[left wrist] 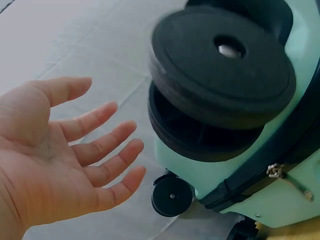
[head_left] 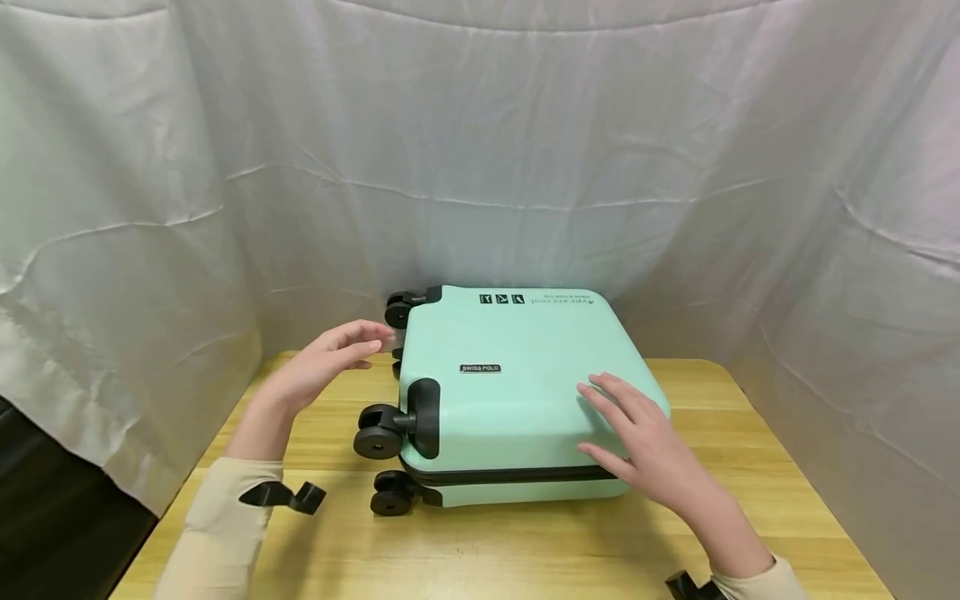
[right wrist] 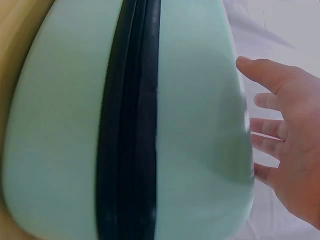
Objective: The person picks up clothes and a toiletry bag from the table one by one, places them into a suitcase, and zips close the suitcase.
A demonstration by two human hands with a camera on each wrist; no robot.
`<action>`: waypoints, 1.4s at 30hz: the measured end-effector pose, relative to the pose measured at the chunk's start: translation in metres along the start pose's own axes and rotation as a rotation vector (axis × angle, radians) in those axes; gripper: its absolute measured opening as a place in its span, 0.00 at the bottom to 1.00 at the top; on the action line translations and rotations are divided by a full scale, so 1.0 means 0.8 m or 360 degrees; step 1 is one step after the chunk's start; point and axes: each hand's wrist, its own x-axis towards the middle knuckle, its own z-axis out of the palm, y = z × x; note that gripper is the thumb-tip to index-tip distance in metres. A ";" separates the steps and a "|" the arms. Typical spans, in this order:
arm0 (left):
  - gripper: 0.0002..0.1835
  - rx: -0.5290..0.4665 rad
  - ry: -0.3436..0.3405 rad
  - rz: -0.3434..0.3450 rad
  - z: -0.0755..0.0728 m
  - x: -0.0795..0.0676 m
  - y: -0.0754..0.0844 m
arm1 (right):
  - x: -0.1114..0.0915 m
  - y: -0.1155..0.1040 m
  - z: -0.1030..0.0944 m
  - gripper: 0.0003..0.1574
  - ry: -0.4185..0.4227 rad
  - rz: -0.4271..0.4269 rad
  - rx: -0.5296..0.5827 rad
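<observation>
A mint-green hard-shell suitcase (head_left: 525, 342) lies flat on its side, its black wheels pointing left. My left hand (head_left: 330, 358) is beside the wheel end, fingers spread and loosely bent, holding nothing. In the left wrist view the palm of that hand (left wrist: 60, 150) faces a black double wheel (left wrist: 220, 70), with a gap between them. Over the near right corner of the shell my right hand (head_left: 645, 437) is spread, fingertips close to the top face. The right wrist view has the same hand (right wrist: 295, 135) along the shell's edge, beyond the black zipper band (right wrist: 131, 125).
The suitcase rests on a light wooden table (head_left: 750, 467). Pale grey curtains (head_left: 525, 125) hang behind it and on both sides, close to its far edge. A dark area (head_left: 60, 500) shows at the lower left. Each forearm wears a black strap mount (head_left: 281, 495).
</observation>
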 end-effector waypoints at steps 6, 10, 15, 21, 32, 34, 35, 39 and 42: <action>0.29 0.0143 -0.0127 -0.0023 0.003 0.018 -0.004 | -0.018 0.006 0.005 0.41 0.0167 0.0006 0.0041; 0.35 0.0175 -0.0165 -0.0107 0.009 0.028 -0.006 | -0.033 0.008 0.014 0.40 0.0243 0.0043 0.0033; 0.41 0.0245 -0.0201 -0.0151 0.013 0.040 -0.009 | -0.045 0.008 0.026 0.41 0.0309 0.0118 0.0012; 0.46 0.0236 -0.0240 -0.0160 0.009 0.055 -0.016 | -0.051 0.003 0.035 0.44 0.0313 0.0192 -0.0044; 0.52 0.0199 -0.0275 -0.0068 0.008 0.080 -0.040 | -0.061 -0.003 0.035 0.50 0.0189 0.0325 -0.0097; 0.51 0.0203 -0.0269 -0.0040 0.010 0.081 -0.042 | -0.062 -0.003 0.034 0.51 0.0179 0.0344 -0.0092; 0.51 0.0212 -0.0265 -0.0030 0.011 0.081 -0.042 | -0.063 -0.003 0.033 0.51 0.0174 0.0351 -0.0090; 0.51 0.0234 -0.0253 -0.0014 0.015 0.079 -0.044 | -0.064 -0.001 0.029 0.53 0.0152 0.0359 -0.0081; 0.51 0.0264 -0.0236 -0.0007 0.019 0.074 -0.044 | -0.066 0.001 0.027 0.55 0.0149 0.0355 -0.0057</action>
